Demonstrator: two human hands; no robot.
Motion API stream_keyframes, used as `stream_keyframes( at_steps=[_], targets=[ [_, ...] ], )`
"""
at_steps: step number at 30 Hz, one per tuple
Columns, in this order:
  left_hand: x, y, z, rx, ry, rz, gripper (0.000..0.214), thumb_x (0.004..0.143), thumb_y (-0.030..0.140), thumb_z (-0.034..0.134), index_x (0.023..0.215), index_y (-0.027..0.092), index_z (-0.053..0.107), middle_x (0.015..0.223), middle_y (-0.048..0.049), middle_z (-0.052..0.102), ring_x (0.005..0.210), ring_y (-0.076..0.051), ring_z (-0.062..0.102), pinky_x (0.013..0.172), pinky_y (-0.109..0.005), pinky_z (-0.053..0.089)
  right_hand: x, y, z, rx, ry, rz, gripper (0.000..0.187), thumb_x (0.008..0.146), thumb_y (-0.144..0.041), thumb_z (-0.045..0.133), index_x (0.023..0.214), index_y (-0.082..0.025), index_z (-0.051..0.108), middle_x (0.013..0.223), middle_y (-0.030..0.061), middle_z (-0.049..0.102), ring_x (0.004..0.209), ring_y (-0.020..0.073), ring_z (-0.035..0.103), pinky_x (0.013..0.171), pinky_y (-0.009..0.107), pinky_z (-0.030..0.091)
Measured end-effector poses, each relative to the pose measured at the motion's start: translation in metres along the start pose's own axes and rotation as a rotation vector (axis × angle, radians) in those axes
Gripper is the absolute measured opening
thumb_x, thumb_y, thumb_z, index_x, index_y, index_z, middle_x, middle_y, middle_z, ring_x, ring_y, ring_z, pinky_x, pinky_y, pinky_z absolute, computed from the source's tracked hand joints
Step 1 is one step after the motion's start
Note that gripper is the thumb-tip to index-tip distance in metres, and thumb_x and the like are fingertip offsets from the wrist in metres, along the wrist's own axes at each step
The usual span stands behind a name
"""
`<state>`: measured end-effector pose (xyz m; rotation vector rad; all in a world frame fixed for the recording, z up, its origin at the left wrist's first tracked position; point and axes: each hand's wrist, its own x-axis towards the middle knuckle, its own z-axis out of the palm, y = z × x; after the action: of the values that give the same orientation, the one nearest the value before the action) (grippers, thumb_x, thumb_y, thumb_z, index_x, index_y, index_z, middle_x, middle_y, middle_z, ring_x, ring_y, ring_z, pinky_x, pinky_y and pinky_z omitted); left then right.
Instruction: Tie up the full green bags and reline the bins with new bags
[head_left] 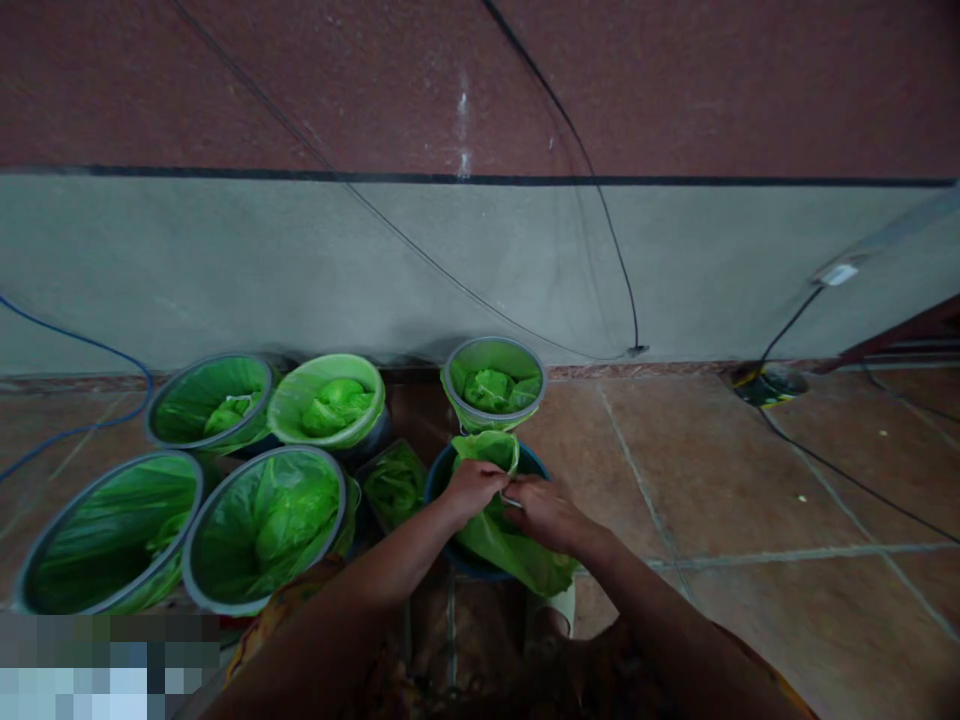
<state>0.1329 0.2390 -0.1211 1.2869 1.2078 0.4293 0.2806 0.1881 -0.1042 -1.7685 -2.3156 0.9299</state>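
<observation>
A green plastic bag (pixel 517 552) is bunched up over the mouth of a blue bin (pixel 535 460) in front of me. My left hand (pixel 474 487) pinches the bag near its upper edge, with the fingers closed. Beside it, almost touching, my right hand (pixel 546 513) is closed on the same edge. A thin pale strip, perhaps the bag's drawstring, shows at the right fingers. The bag's lower part hangs over the near right side of the bin. The inside of the bin is mostly hidden by the bag and my hands.
Behind stands a lined bin (pixel 493 345). Several more green-lined bins, such as a grey-rimmed bin (pixel 196 500), stand to the left, near a small lined bin (pixel 396 487). Cables hang on the wall (pixel 300 270). A black cable (pixel 840 478) crosses the tiled floor (pixel 712 480) on the right.
</observation>
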Motion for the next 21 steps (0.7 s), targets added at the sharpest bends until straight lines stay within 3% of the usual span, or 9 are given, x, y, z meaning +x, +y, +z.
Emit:
stream_keyframes(
  at_steps=[5,9,12,16,21],
  targets=[
    [0.004,-0.007,-0.003,0.011,0.069,-0.052,0.01,0.068,0.019,0.064,0.061,0.015,0.07,0.049,0.0032,0.053,0.047,-0.009,0.043,0.049,-0.023,0.032,0.004,0.016,-0.009,0.392,0.12,0.109,0.024,0.077,-0.025,0.063,0.099,-0.02,0.071,0.092,0.0045,0.072,0.082,0.0198,0.064,0.078,0.032,0.048],
    [0.005,-0.01,0.003,-0.056,0.077,-0.092,0.006,0.066,0.014,0.065,0.062,0.014,0.069,0.049,0.0026,0.055,0.044,-0.007,0.042,0.047,-0.022,0.032,0.007,0.023,-0.009,0.669,0.146,0.121,0.03,0.081,-0.024,0.053,0.106,-0.018,0.069,0.091,0.0039,0.072,0.081,0.0176,0.064,0.078,0.031,0.05],
    [0.005,-0.008,0.008,-0.16,0.067,-0.102,0.006,0.067,0.01,0.064,0.063,0.013,0.068,0.052,0.001,0.059,0.044,-0.007,0.045,0.047,-0.022,0.035,0.009,0.021,-0.003,0.674,0.131,0.058,0.036,0.079,-0.016,0.045,0.108,-0.019,0.067,0.093,0.0032,0.072,0.087,0.0179,0.065,0.085,0.033,0.05],
    [0.003,-0.002,0.011,-0.32,0.064,-0.188,0.007,0.066,0.007,0.063,0.062,0.013,0.063,0.051,0.0017,0.057,0.042,-0.007,0.046,0.046,-0.02,0.033,0.01,0.018,0.006,0.59,0.201,0.051,0.045,0.077,-0.013,0.045,0.117,-0.02,0.063,0.115,0.0064,0.068,0.107,0.0213,0.062,0.099,0.04,0.044],
    [-0.001,0.004,0.013,-0.369,0.005,-0.201,0.013,0.065,0.001,0.057,0.062,0.014,0.058,0.05,0.004,0.051,0.044,-0.007,0.048,0.049,-0.019,0.038,0.013,0.016,0.011,0.522,0.197,0.066,0.05,0.077,-0.012,0.045,0.124,-0.018,0.059,0.119,0.0088,0.067,0.108,0.0224,0.062,0.1,0.04,0.044]
  ],
)
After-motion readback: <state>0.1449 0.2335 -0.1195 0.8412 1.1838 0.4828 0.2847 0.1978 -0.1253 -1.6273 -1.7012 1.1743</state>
